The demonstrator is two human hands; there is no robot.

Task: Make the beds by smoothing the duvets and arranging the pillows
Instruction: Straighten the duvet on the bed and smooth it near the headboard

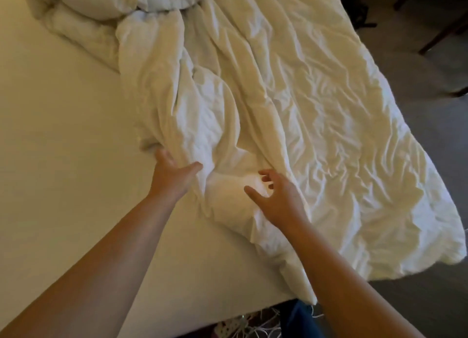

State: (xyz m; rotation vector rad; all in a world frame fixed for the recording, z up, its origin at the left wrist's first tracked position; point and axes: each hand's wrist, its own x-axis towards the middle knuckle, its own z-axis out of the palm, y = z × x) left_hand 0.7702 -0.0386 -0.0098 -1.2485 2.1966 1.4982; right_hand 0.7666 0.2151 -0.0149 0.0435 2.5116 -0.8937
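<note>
A crumpled white duvet [291,104] covers the right half of the bed and is bunched into thick folds along its left edge. My left hand [172,175] reaches to that folded edge; its fingers slip under the fabric and the thumb lies on top. My right hand [276,198] hovers over a lower fold with fingers spread and relaxed, holding nothing. White pillows [106,0] lie piled at the head of the bed, top left. The bare cream sheet [55,135] shows on the left half.
The foot edge of the mattress [207,309] runs below my arms. Grey carpet [430,66] lies to the right, with dark wooden furniture legs [438,37] at the top right. White fringed fabric [248,322] shows under the bed edge.
</note>
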